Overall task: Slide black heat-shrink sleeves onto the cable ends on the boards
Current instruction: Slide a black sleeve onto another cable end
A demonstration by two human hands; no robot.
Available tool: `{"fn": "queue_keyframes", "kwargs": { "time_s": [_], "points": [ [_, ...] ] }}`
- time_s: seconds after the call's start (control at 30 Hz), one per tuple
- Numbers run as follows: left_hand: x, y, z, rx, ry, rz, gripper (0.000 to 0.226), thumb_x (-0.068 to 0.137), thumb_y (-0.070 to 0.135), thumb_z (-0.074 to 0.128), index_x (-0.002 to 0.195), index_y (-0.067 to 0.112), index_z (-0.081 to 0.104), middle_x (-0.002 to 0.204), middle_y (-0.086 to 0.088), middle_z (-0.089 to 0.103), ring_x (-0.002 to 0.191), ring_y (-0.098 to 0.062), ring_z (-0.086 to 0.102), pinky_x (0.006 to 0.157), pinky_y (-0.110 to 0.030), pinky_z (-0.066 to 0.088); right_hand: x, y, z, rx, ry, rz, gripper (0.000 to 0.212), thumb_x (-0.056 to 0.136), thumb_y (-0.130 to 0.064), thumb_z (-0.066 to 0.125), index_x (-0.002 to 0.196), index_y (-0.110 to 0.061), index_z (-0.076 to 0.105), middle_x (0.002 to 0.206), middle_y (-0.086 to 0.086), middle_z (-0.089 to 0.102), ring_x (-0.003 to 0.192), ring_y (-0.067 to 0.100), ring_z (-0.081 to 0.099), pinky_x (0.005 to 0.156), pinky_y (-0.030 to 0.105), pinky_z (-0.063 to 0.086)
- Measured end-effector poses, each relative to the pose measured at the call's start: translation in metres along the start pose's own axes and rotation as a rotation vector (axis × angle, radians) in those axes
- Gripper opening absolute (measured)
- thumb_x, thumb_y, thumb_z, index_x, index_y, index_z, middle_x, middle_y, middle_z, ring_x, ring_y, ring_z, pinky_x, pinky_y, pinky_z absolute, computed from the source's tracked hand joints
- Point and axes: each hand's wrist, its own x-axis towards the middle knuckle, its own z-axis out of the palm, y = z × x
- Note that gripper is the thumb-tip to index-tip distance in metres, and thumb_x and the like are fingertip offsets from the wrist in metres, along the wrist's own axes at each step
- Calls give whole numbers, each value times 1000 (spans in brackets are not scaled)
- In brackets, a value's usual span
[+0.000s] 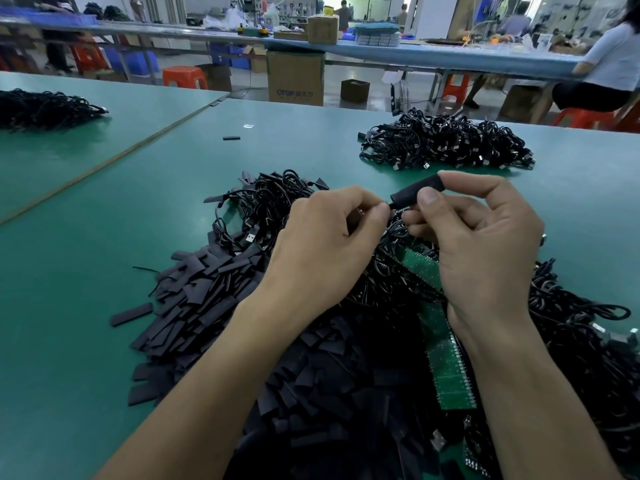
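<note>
I have the right hand (485, 244), centre right of the frame, pinching one sleeve (415, 194) between thumb and forefinger. It is lifted clear of the clutter, with its open mouth turned towards the left hand (325, 244). The left hand's thumb and forefinger are closed on a thin cable (391, 205) whose tip sits right at that mouth. I judge the tip is just entering, but I cannot tell how far in it is. I hold both up here, I think, so the tube lines up with the wire.

The cable runs down to the green boards (446, 368) lying under my right wrist, half buried in black leads. Loose sleeves (207, 299) are heaped at lower left, close under the left hand for the next pick. A separate heap of cables (446, 143) lies at upper right on the green table (86, 306), well apart and probably sorted stock.
</note>
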Motion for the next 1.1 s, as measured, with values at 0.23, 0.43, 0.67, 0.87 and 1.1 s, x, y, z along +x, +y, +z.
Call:
{"fn": "queue_keyframes", "kwargs": {
  "time_s": [0.23, 0.43, 0.67, 0.87, 1.1],
  "points": [
    [2, 1, 0, -164, -58, -53, 20, 97, 26, 61, 85, 22, 77, 58, 9, 66, 45, -1, 49, 47, -18, 39, 0, 2, 1, -11, -2, -36, 20, 92, -3, 69, 100, -21, 66, 76, -3, 76, 67, 15, 73, 64, 20, 56],
    [1, 2, 0, -127, -53, -6, 25, 98, 22, 61, 77, 29, 71, 55, 17, 63, 42, 0, 46, 46, -12, 32, -2, 2, 3, 9, -14, -28, 23, 91, -5, 70, 103, -25, 69, 76, -1, 76, 70, 16, 74, 67, 21, 56],
    [1, 1, 1, -91, -52, 18, 25, 99, 21, 62, 76, 26, 71, 53, 15, 60, 43, 1, 46, 45, -9, 28, -3, 1, 6, 52, -35, 41, 23, 89, -8, 74, 106, -23, 68, 77, 1, 76, 71, 15, 73, 66, 22, 56],
    [0, 1, 3, -113, -80, 36, 21, 98, 27, 62, 84, 21, 76, 53, 8, 59, 41, -3, 37, 43, -14, 25, 0, -4, 1, -47, -133, 40, 28, 90, -12, 73, 107, -32, 63, 83, -6, 77, 73, 9, 72, 62, 19, 54],
    [1, -2, -1, -33, -186, -31, 13, 88, 40, 72, 97, 30, 71, 88, 9, 59, 65, -2, 60, 61, -15, 45, 4, -4, -7, -122, -121, 14, 38, 87, -12, 76, 112, -37, 62, 79, -3, 76, 71, 13, 71, 66, 23, 53]
  ]
}}
